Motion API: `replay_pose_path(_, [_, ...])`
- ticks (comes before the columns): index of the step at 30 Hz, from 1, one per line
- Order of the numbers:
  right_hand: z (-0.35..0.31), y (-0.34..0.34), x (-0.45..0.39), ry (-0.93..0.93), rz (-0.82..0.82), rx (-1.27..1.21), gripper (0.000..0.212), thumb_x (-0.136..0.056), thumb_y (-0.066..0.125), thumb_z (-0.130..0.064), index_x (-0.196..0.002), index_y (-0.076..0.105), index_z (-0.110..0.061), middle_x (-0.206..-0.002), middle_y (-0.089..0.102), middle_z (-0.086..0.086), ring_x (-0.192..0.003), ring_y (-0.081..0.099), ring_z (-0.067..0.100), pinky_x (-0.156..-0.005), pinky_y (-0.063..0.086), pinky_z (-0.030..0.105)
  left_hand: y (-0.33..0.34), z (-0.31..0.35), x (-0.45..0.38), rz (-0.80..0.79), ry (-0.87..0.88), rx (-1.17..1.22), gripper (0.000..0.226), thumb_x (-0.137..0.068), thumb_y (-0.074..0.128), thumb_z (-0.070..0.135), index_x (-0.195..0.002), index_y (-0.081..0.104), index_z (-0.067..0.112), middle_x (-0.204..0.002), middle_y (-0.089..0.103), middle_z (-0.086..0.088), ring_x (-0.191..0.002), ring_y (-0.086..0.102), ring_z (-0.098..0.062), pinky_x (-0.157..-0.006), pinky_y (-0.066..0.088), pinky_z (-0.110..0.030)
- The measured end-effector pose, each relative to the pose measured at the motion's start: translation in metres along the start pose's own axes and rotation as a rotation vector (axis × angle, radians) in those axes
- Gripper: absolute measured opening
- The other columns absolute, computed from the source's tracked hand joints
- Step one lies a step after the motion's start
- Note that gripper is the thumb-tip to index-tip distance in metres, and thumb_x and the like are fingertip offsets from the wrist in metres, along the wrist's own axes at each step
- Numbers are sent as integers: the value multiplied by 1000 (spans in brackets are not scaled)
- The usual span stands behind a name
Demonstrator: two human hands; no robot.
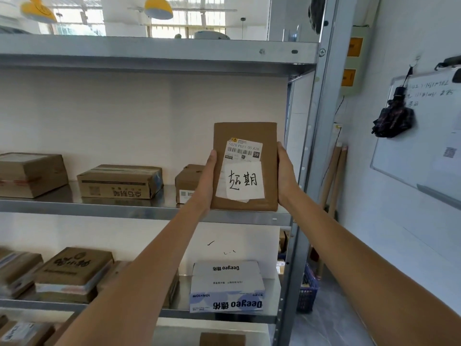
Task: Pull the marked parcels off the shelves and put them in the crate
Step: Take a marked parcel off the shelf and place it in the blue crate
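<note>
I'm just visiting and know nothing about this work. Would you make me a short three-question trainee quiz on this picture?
1. True or false: the flat brown cardboard parcel with a handwritten white paper note is held by both the left hand and the right hand.
2. Which lies on the lower shelf under that parcel? A) white-and-blue Deeyeo box B) folded dark umbrella C) white wall board
3. Fill in: the blue plastic crate stands on the floor to the ___ of the grey metal shelf post.

Key: 1 true; 2 A; 3 right.
</note>
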State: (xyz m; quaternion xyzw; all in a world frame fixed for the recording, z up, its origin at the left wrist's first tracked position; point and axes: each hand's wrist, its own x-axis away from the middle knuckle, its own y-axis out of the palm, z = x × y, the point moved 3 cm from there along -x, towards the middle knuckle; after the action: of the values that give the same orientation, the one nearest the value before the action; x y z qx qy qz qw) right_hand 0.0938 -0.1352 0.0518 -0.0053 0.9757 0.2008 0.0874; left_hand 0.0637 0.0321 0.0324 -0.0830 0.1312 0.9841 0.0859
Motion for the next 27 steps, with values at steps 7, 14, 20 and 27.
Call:
replay_pose_path(7, [2, -1, 10, -56, 44, -82, 39, -98, 49, -44, -115, 68, -14, -108, 72, 12, -90, 66, 29, -82, 57, 44, 0, 7, 7, -14, -21, -3, 61, -96, 21, 64, -123, 62, 28, -108, 73, -2, -88, 73, -22, -72, 60, -36])
replay_pose_path(14, [16, -11, 28, 24, 126, -33, 41, -94, 56, -46, -120, 69, -17, -105, 74, 10, -87, 71, 28, -78, 59, 42, -4, -11, 18, -51, -104, -16, 56, -97, 19, 63, -111, 65, 35, -102, 75, 2, -91, 72, -21, -74, 59, -37])
replay_pose_path(20, [18, -26, 56, 57, 152, -59, 33, -98, 50, -44, -109, 69, -20, -89, 75, 6, -74, 71, 22, -61, 61, 33, 6, -15, 31, -66, -108, -67, 52, -98, 22, 60, -114, 64, 35, -111, 72, -1, -96, 71, -21, -82, 56, -40])
replay_pose_path(27, [13, -51, 109, 29, 199, -10, 31, -96, 55, -43, -101, 72, -18, -91, 74, 7, -74, 70, 21, -68, 59, 33, 33, -31, 65, -81, -137, -99, 58, -95, 23, 64, -119, 64, 31, -107, 74, -3, -100, 70, -26, -88, 54, -44])
